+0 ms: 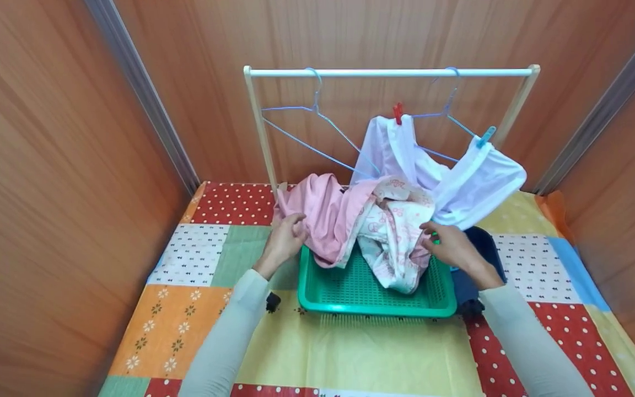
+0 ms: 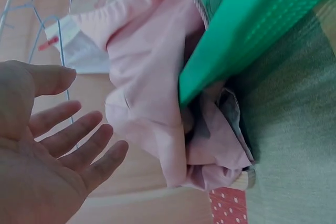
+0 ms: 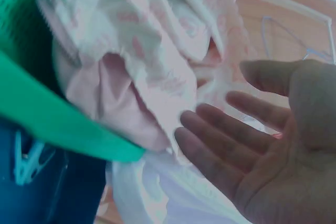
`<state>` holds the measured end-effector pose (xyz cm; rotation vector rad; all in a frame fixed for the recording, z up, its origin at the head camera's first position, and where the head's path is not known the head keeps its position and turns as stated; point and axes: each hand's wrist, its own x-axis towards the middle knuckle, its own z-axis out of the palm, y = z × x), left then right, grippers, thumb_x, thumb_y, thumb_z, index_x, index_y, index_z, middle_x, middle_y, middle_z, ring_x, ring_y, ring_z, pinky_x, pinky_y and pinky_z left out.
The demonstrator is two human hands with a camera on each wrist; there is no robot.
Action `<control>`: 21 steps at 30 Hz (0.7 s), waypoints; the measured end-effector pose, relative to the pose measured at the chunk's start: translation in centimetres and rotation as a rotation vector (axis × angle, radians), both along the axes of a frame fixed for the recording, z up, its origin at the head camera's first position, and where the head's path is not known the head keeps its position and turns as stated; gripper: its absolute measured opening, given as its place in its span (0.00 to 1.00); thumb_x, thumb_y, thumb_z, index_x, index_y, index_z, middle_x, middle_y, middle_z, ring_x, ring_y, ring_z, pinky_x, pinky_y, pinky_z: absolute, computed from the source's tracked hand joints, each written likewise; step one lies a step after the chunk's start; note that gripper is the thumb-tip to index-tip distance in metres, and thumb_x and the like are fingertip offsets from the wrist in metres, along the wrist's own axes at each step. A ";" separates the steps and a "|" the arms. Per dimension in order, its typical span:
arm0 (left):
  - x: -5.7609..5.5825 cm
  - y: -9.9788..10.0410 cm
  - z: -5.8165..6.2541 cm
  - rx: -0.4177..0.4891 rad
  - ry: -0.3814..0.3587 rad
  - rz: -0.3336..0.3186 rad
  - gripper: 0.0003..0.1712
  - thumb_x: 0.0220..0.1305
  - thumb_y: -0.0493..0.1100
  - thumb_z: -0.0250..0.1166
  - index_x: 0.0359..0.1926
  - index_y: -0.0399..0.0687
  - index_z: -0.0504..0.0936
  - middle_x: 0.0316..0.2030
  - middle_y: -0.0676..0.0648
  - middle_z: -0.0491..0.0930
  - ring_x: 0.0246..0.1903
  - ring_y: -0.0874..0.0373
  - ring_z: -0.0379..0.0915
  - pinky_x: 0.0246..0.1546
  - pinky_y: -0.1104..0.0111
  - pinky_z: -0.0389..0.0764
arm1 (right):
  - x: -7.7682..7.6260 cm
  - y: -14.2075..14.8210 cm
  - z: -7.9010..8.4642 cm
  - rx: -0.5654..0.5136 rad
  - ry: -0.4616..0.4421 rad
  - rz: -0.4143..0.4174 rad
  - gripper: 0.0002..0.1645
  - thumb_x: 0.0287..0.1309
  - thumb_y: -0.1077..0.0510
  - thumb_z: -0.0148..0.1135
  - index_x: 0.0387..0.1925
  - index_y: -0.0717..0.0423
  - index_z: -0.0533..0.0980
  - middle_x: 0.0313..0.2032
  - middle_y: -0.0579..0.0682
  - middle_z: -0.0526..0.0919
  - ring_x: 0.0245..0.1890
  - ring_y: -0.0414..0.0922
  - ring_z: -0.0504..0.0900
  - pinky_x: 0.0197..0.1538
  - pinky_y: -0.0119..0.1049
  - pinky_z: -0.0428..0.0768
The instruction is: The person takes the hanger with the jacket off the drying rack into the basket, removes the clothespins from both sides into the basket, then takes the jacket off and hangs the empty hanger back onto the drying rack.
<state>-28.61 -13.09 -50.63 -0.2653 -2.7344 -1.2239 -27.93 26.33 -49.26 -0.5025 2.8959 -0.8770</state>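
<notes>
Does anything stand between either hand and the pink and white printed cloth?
Nothing visible: the left hand and the right hand are each close to the pink and white printed cloth, no object between.

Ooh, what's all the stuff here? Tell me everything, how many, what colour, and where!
Pink cloth: one, pink with patterned white inside, bunched in the basket
Basket: one, green, on the tablecloth
White garment: one, white, clipped to a hanger
Clips: red and teal, one each, on that garment; light-blue clip, at least one, in the bin
Bin: one, navy, behind the right hand
Hangers: two, bluish, on the rack
Rack: one, white bar, pale posts, at the back
Tablecloth: one, multicoloured patchwork, underneath
Walls: three, wood-brown, around
Left hand, right hand: one each, by the pink cloth
Sleeves: two, pale, on the arms
</notes>
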 end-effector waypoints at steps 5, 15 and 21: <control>-1.8 -1.0 0.0 0.050 -0.055 0.054 0.25 0.64 0.39 0.65 0.62 0.39 0.75 0.58 0.36 0.77 0.51 0.41 0.78 0.52 0.54 0.81 | -2.3 0.9 0.1 -0.066 0.039 -0.086 0.25 0.69 0.55 0.54 0.64 0.60 0.70 0.58 0.66 0.77 0.54 0.61 0.80 0.50 0.56 0.80; -4.7 -0.3 -0.2 0.091 -0.053 0.091 0.27 0.64 0.38 0.65 0.63 0.39 0.73 0.61 0.35 0.75 0.59 0.40 0.74 0.56 0.52 0.79 | -6.5 0.8 -0.4 -0.130 0.094 -0.241 0.28 0.68 0.57 0.54 0.67 0.58 0.66 0.62 0.64 0.74 0.58 0.62 0.76 0.56 0.59 0.75; -5.7 0.3 -0.8 0.035 -0.075 0.105 0.29 0.64 0.42 0.66 0.65 0.41 0.72 0.60 0.35 0.77 0.59 0.41 0.75 0.57 0.52 0.78 | -7.7 0.8 -0.8 -0.107 0.057 -0.273 0.29 0.69 0.56 0.53 0.69 0.58 0.64 0.63 0.65 0.72 0.59 0.62 0.75 0.57 0.59 0.75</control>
